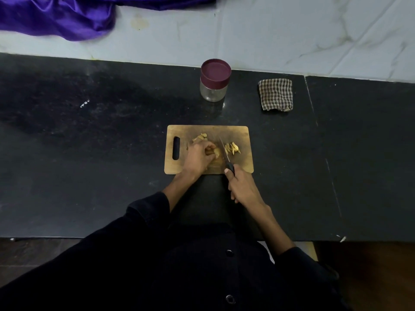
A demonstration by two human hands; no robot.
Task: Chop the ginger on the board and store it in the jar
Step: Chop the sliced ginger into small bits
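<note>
Ginger piece [216, 151]: lies at the centre of the frame on the board, pinned under curled fingers; only its right end shows past the fingertips.
Cut slices [232, 148]: small pale heap just right of the blade, on the right half of the board, apart from the held piece.
Second ginger lump [200, 137]: uncut, just above the holding hand, toward the upper middle of the board.
Left hand [198, 157]: fingers curled down over the ginger piece, grasping it against the wood; wrist crosses the board's lower edge.
Knife [225, 153]: thin blade runs up and slightly left between the held piece and the slices; dark handle sits at the board's lower edge. Whether the edge touches the ginger cannot be told.
Right hand [241, 186]: clenched round the knife handle, forefinger laid along its top, below the board.
Cutting board [242, 133]: wooden, rectangular, handle slot at its left end, flat on the counter at frame centre.
Jar [214, 80]: clear body, maroon lid on, upright above the board, well apart from it.
Checked cloth [275, 94]: folded, brown and white, right of the jar.
Counter [89, 142]: black, speckled, spans the middle of the frame.
Wall surface [292, 30]: pale, marble-veined, across the top.
Purple fabric [56, 16]: shiny, bunched at upper left.
Dark sleeves [146, 212]: cover both forearms at the bottom of the frame.
</note>
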